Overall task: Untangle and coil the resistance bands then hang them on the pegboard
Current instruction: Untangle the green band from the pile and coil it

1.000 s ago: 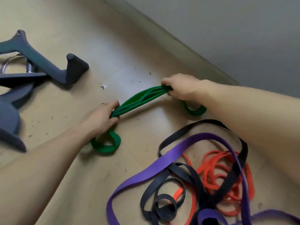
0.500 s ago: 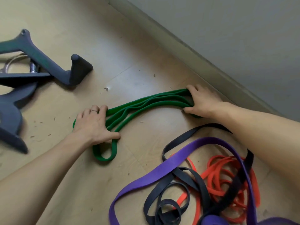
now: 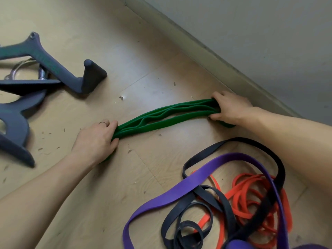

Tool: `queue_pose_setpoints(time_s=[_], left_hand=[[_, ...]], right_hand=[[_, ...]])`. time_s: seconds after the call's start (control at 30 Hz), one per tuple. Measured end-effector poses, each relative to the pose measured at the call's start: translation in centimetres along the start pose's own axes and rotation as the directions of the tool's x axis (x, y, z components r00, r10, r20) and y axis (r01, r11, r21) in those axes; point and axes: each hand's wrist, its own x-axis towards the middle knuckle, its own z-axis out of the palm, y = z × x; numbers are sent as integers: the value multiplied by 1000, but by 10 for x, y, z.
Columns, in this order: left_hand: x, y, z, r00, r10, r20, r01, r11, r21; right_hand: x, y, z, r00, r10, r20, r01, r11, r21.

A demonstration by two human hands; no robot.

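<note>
A green resistance band [image 3: 161, 118], folded into several strands, stretches across the wooden floor [image 3: 136, 33]. My left hand [image 3: 96, 139] grips its near-left end and my right hand [image 3: 231, 108] grips its far-right end by the baseboard. At lower right lies a tangle of a purple band [image 3: 179, 187], a black band [image 3: 212, 207] and an orange band [image 3: 246, 193], wound through one another. No pegboard is in view.
Dark grey metal cable-machine handles [image 3: 53, 67] with a chrome ring [image 3: 16, 69] lie on the floor at the left. A grey wall [image 3: 251, 33] and its baseboard [image 3: 197, 44] run diagonally behind my right hand. Small bits of debris dot the floor.
Both hands lay flat on the green band half a second ago; now they have closed on its ends and drawn the strands straighter between them.
</note>
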Motion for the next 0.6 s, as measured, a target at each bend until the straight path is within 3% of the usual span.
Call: queue_pose_setpoints(time_s=[0.27,0.37,0.6], left_hand=[[-15,-11,7,959,-168,230,186,981,-57],[-15,-11,8,982,-133,136,147,984,-98],[-8,-28,18,994,77,-81,-73,996,54]], right_hand=[[-14,13,-9,979,11,204,-34,993,112],[-13,15,-8,993,23,115,-36,993,113],[-11,14,-8,997,-76,-3,76,992,-105]])
